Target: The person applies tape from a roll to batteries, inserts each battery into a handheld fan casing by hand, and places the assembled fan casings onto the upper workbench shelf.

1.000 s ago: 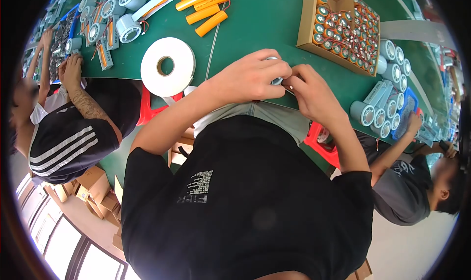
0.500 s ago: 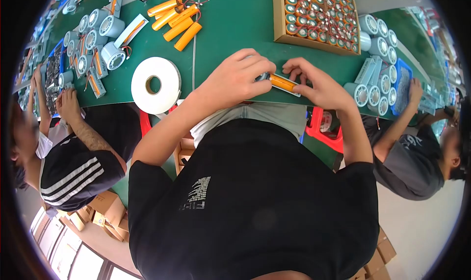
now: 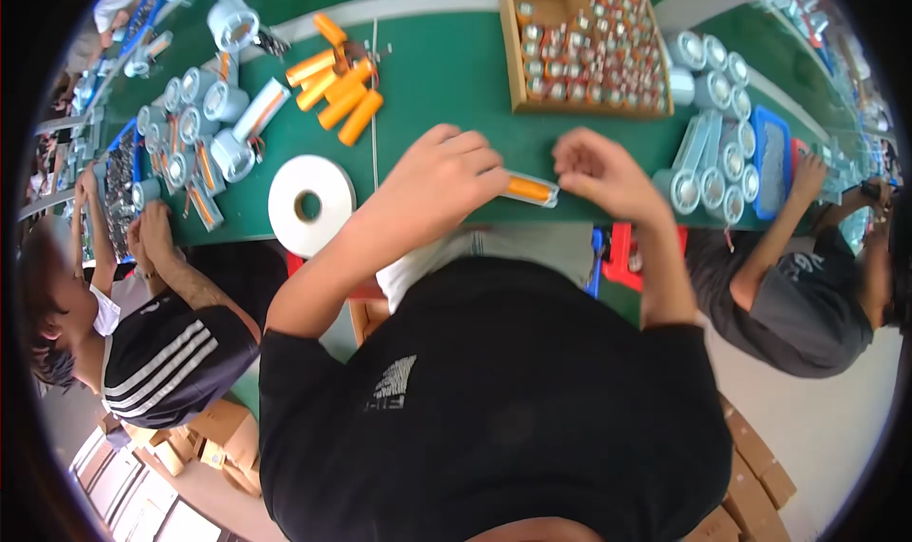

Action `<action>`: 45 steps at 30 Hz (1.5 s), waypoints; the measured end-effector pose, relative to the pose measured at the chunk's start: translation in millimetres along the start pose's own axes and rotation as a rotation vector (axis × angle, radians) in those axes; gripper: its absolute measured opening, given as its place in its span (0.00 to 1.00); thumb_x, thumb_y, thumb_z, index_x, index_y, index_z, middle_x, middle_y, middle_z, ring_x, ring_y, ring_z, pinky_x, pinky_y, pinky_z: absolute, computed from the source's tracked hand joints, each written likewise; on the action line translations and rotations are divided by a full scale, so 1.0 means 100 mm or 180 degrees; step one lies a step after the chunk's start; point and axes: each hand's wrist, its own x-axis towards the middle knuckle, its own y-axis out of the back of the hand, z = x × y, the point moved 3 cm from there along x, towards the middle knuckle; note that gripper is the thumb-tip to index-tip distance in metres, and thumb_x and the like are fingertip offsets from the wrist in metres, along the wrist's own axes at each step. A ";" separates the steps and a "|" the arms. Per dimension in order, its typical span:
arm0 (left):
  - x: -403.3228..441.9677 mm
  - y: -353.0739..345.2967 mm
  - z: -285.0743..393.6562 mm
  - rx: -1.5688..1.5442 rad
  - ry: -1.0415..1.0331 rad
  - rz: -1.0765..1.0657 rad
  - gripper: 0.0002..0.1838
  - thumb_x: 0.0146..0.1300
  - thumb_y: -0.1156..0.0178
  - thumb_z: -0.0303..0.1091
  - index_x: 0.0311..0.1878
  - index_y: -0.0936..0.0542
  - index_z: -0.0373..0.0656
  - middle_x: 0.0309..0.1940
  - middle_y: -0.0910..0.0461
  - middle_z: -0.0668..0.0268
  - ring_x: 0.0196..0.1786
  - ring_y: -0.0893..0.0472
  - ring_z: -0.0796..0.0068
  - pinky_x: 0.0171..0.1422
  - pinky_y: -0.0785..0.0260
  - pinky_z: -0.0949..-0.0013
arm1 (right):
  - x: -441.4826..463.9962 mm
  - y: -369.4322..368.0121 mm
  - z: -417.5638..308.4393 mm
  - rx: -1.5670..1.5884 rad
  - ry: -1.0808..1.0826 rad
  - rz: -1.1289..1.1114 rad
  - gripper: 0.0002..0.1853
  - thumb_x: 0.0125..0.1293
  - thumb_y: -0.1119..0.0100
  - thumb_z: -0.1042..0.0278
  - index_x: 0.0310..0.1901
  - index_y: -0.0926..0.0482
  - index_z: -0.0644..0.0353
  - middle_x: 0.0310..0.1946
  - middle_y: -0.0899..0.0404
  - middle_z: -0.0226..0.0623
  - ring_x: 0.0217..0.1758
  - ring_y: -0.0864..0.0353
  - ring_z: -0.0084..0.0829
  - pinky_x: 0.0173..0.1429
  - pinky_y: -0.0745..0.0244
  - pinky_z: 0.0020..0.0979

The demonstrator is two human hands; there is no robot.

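The left hand (image 3: 439,183) closes its fingers on one end of a pale casing (image 3: 554,201) holding an orange battery (image 3: 528,189), at the near edge of the green table (image 3: 437,76). The right hand (image 3: 608,173), just beside, has loosely curled, parted fingers.

Striped-shirted co-worker (image 3: 176,357) leaning in at left, brown cartons (image 3: 228,430) lying nearby; dark-shirted co-worker (image 3: 793,300) reaching near blue tray (image 3: 760,167) at right, red stool (image 3: 622,259) poking out.

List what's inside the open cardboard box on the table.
Round-topped cells with red wires fill most of the cardboard box; bare cardboard shows in its far left part. Whatever lies beneath the cells is covered, so I can't tell.
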 end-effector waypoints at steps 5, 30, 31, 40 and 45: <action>0.14 0.90 -1.05 0.0698 0.1195 0.0319 0.07 0.55 0.33 0.27 0.34 0.23 0.46 0.33 0.19 0.67 0.35 0.22 0.63 0.44 0.28 0.61 | -0.61 0.05 0.29 0.1030 0.0906 0.1627 0.05 0.70 0.42 0.78 0.45 0.22 0.63 0.38 0.18 0.37 0.37 0.23 0.23 0.44 0.27 0.23; -1.70 0.36 -1.09 -0.0443 0.3058 -0.0659 0.33 0.49 0.35 0.19 0.63 0.21 0.46 0.64 0.29 0.61 0.64 0.26 0.56 0.71 0.31 0.64 | -0.80 -0.38 -0.70 -0.3105 0.1528 0.1292 0.21 0.53 0.31 0.72 0.52 0.21 0.54 0.56 0.23 0.35 0.64 0.31 0.44 0.71 0.38 0.45; -1.68 0.38 -1.10 -0.0573 0.3006 -0.0622 0.33 0.48 0.36 0.18 0.62 0.21 0.46 0.62 0.28 0.61 0.63 0.26 0.56 0.71 0.31 0.64 | -0.53 -0.54 -0.73 -0.3358 0.1772 0.0753 0.18 0.55 0.35 0.74 0.49 0.21 0.54 0.55 0.23 0.33 0.64 0.30 0.42 0.71 0.38 0.45; -1.52 0.46 -0.95 -0.1278 0.2620 -0.0299 0.32 0.48 0.40 0.17 0.61 0.21 0.45 0.57 0.26 0.62 0.58 0.24 0.60 0.66 0.29 0.66 | 0.94 -0.96 -0.89 -0.5192 0.3967 -0.0581 0.05 0.57 0.36 0.70 0.34 0.22 0.53 0.48 0.22 0.29 0.70 0.31 0.37 0.84 0.44 0.47; -1.53 0.49 -0.72 -0.1561 0.2485 0.0575 0.32 0.46 0.42 0.16 0.60 0.21 0.44 0.57 0.26 0.63 0.59 0.25 0.61 0.67 0.32 0.66 | 1.08 -0.92 -1.05 -0.4755 0.3528 -0.0704 0.03 0.57 0.36 0.71 0.32 0.21 0.53 0.48 0.21 0.29 0.65 0.28 0.35 0.78 0.36 0.44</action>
